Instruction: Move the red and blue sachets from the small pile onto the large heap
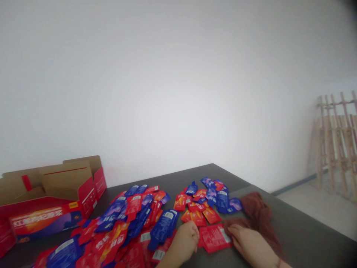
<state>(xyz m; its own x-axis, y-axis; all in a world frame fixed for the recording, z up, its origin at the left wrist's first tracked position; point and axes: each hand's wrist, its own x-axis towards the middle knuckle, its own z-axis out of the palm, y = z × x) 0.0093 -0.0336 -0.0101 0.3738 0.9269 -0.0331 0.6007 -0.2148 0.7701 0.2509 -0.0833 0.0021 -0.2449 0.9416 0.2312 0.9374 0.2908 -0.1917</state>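
Note:
A red pouch (214, 239) with a white label patch lies nearly flat on the dark table between my hands. My left hand (186, 238) is closed at the pouch's narrow left end, seemingly pinching it. At the other end, my right hand (248, 240) is closed on a brown cloth (258, 212), whose edge meets the pouch. Part of the cloth is hidden under my right hand and trails behind it. Just beyond my hands lies a small pile of orange-red pouches (196, 216), with blue pouches (222, 199) along its right side.
A larger heap of mixed red and blue pouches (134, 204) spreads across the left of the dark table (301, 230). Behind it on the left stands an open red cardboard box (92, 191). A white wall (178, 93) backs the table. Wooden racks (337, 145) lean at the far right.

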